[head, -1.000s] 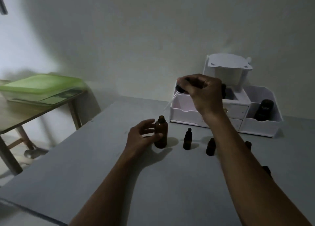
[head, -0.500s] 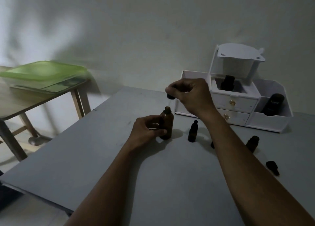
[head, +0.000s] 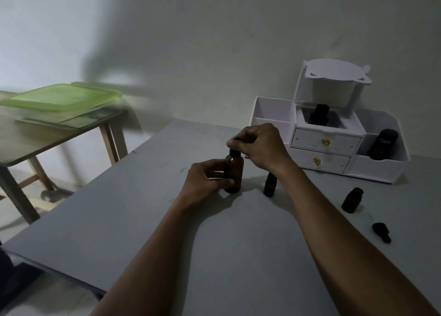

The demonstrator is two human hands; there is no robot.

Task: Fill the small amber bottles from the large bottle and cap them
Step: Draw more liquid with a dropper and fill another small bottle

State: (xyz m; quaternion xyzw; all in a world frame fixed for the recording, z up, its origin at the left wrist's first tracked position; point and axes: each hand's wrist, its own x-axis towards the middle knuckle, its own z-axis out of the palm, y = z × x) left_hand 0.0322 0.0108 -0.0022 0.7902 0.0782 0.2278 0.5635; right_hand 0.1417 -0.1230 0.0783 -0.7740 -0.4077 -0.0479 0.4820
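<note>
The large amber bottle [head: 235, 172] stands upright mid-table. My left hand [head: 205, 179] wraps its body from the left. My right hand [head: 260, 146] pinches the black dropper cap [head: 235, 151], which sits on the bottle's neck; the pipette is hidden inside. One small amber bottle [head: 270, 184] stands just right of the large one, partly behind my right wrist. Another small bottle [head: 352, 200] stands open further right. A loose black dropper cap [head: 381, 231] lies on the table near it.
A white drawer organizer [head: 327, 148] stands at the back right, holding dark bottles in its top tray [head: 319, 115] and right bin [head: 381, 145]. A wooden side table [head: 47, 134] with a green lidded box [head: 62, 97] stands to the left. The grey table's [head: 143, 220] edge runs along the front left.
My right hand has come down from above with the dropper and set its cap onto the large bottle's neck. My left hand has closed around the bottle. The view has shifted.
</note>
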